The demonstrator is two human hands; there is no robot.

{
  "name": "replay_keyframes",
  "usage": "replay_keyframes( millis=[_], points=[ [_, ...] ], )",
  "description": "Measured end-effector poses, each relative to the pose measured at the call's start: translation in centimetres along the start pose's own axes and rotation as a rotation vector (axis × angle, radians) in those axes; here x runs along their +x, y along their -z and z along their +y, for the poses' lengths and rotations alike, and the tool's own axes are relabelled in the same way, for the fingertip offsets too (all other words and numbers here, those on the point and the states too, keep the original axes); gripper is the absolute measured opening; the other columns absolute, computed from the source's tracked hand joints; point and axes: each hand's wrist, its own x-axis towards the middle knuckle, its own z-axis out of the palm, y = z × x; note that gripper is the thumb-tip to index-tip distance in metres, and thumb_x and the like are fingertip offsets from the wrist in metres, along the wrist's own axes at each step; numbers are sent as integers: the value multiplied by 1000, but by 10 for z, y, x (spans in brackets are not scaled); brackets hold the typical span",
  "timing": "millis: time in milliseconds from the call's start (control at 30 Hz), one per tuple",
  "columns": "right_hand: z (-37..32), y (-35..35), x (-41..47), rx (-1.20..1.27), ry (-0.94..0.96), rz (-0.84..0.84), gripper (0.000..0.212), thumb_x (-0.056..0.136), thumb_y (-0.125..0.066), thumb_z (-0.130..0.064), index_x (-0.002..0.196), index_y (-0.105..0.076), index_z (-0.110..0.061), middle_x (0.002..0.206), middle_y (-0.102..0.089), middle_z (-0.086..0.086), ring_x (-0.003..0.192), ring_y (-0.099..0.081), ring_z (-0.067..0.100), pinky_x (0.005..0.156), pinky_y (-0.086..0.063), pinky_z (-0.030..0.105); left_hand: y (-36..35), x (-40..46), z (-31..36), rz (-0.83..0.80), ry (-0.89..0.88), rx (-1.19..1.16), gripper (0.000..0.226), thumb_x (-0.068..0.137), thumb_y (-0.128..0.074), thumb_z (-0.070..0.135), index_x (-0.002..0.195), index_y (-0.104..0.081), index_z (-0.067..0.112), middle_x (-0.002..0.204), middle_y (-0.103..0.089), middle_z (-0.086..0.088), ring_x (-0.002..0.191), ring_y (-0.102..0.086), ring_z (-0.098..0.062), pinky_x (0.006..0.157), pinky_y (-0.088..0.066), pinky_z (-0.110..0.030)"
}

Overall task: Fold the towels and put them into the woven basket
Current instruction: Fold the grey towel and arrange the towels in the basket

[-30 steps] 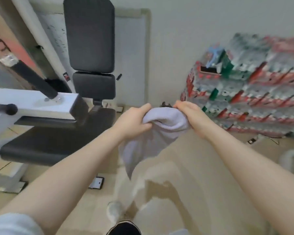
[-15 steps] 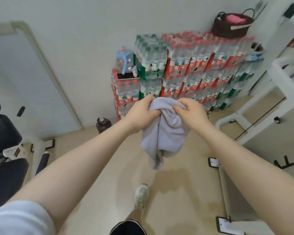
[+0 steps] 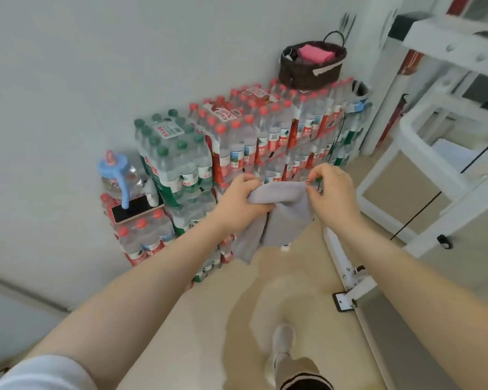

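A pale lilac-grey towel (image 3: 282, 218) hangs in the air in front of me, bunched and partly folded, its lower end drooping toward the floor. My left hand (image 3: 241, 205) grips its left top edge. My right hand (image 3: 331, 194) pinches its right top corner. The dark brown woven basket (image 3: 302, 73) stands on top of the stacked water bottle packs against the wall, up and to the right of my hands. A folded pink towel (image 3: 316, 54) lies inside it.
Shrink-wrapped packs of water bottles (image 3: 237, 147) are stacked against the white wall. A phone (image 3: 135, 209) and a blue-lidded jug (image 3: 119, 175) sit on a lower stack at left. A white metal frame (image 3: 434, 153) stands at right. My shoe (image 3: 282, 344) is on the beige floor.
The view has swung right and closer to the bottle stacks, and the basket is now nearer. My hands have drawn the towel's top edge wider apart.
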Motion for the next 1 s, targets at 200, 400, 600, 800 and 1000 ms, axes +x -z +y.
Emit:
replay_keyframes(
  millis=[200,400,600,800,1000],
  points=[
    [59,-43,116,-85,61,-439,10,91,-51,-27,92,-57,-19,83,-60,-4,85,-58,20,65,-44,31,-25,134,-34,-107,126,73,14,81,-65,15,93,-67,7,91,-67,-9,87,-62,-24,81,-50,-37],
    [98,-69,252,269,16,-816,51,91,-46,-46,137,-37,-25,130,-51,-7,119,-49,12,95,-42,29,-44,272,-36,-72,216,-212,20,82,-66,11,103,-67,12,88,-68,2,78,-62,-1,70,-50,-13],
    [96,-83,377,633,18,-791,45,79,-69,-33,120,-50,-29,123,-56,-7,116,-53,11,102,-44,37,-7,370,-31,-13,209,-441,21,93,-52,20,106,-67,16,100,-69,7,89,-65,0,77,-49,-13],
    [71,-98,452,600,232,-816,15,81,-68,-18,92,-57,-21,89,-62,9,85,-59,13,84,-50,36,47,428,-44,-8,255,-448,32,96,-44,30,102,-70,12,96,-73,-5,88,-68,-16,83,-54,-26],
    [47,-99,506,475,376,-639,16,89,-58,-17,74,-58,-22,80,-52,-11,72,-48,-6,73,-39,18,95,465,-62,-15,222,-468,20,90,-57,27,71,-58,19,65,-64,11,61,-58,-3,63,-47,-19]
  ],
)
